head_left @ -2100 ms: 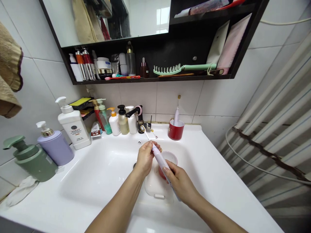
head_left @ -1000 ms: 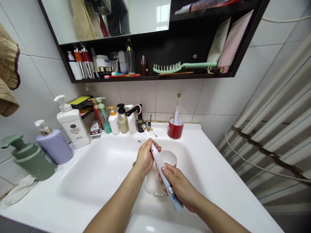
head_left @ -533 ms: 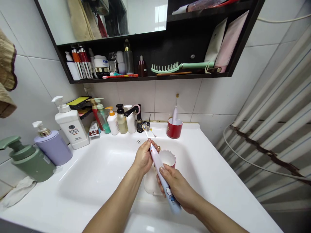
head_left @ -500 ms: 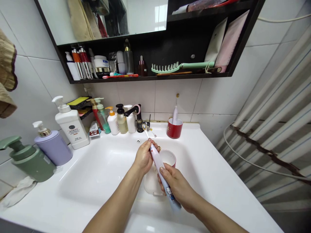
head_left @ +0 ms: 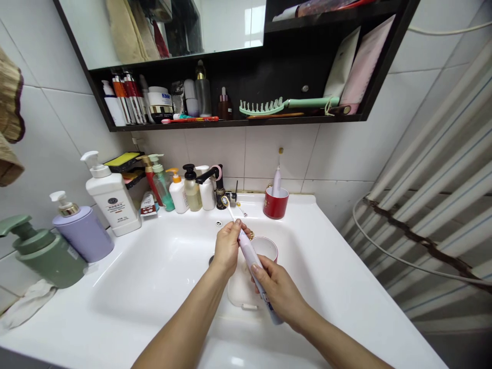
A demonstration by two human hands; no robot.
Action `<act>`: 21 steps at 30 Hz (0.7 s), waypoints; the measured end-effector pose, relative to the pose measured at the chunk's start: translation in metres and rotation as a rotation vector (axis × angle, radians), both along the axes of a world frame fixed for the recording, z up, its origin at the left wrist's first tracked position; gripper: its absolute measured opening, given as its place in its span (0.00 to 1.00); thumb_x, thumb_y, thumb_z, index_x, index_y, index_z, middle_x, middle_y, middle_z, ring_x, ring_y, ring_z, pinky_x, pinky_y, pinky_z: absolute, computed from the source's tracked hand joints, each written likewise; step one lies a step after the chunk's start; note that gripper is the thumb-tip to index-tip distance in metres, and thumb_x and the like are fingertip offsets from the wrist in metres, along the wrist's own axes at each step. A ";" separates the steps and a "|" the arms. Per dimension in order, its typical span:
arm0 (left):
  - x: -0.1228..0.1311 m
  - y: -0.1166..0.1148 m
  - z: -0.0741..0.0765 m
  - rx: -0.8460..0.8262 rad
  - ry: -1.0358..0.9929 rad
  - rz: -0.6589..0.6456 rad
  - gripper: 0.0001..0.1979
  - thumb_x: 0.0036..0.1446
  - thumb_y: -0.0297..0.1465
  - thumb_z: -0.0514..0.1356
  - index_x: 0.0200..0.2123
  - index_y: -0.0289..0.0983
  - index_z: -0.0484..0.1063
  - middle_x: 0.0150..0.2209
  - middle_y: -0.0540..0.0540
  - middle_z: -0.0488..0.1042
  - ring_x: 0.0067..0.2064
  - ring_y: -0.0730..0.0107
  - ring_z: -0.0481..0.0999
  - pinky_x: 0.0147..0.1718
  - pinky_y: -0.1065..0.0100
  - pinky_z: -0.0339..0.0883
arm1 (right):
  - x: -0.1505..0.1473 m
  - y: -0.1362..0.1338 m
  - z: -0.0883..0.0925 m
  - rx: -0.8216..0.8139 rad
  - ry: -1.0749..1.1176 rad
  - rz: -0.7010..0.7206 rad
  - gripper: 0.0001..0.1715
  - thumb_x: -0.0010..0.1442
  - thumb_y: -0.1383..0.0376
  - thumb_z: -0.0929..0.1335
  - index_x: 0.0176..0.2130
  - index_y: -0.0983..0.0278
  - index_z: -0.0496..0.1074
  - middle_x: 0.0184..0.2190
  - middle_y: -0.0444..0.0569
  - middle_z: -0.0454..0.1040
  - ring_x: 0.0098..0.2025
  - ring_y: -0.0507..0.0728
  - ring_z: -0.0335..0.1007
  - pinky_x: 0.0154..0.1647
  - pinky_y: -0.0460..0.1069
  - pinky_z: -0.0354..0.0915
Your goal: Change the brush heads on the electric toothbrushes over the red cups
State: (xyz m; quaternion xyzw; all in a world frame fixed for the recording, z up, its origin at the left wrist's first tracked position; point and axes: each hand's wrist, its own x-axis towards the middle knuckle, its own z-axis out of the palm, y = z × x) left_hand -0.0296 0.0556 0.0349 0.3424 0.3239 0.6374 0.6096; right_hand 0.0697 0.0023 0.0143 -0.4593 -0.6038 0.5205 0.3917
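Over the white sink basin (head_left: 161, 277), both hands grip one pale electric toothbrush (head_left: 248, 249), tilted with its head pointing up and away toward the tap. My left hand (head_left: 227, 246) pinches the neck where the brush head meets the handle. Around the lower handle wraps my right hand (head_left: 279, 287), thumb on top. Beneath the hands, in the basin, are a red cup (head_left: 269, 247) with a white inside and a whitish shallow dish (head_left: 242, 293), both partly covered by the hands and toothbrush.
A second red cup (head_left: 275, 206) holding another electric toothbrush (head_left: 277, 179) stands on the back ledge, right of the black tap (head_left: 220, 192). Pump bottles line the left side, among them a purple one (head_left: 86, 233). A dark shelf (head_left: 238, 124) with toiletries hangs above.
The toothbrush has turned slightly in my hands: its bristles show more plainly and the printed figure on the handle has rolled partly out of sight. Its lower end has shifted slightly up and left.
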 end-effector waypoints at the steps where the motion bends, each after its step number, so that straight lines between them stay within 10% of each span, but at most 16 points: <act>1: 0.000 0.000 0.000 -0.005 -0.005 -0.020 0.10 0.41 0.34 0.54 0.18 0.32 0.61 0.16 0.52 0.64 0.20 0.81 0.63 0.22 0.76 0.56 | -0.001 -0.001 -0.001 -0.024 0.023 0.012 0.12 0.50 0.58 0.56 0.28 0.65 0.58 0.18 0.40 0.56 0.18 0.46 0.52 0.19 0.43 0.52; 21: 0.001 -0.002 -0.004 -0.042 -0.031 -0.174 0.11 0.41 0.37 0.54 0.20 0.34 0.59 0.18 0.52 0.63 0.20 0.80 0.63 0.23 0.75 0.56 | -0.009 -0.010 0.002 -0.262 0.323 0.111 0.14 0.49 0.56 0.56 0.27 0.65 0.56 0.19 0.40 0.59 0.18 0.45 0.55 0.18 0.43 0.54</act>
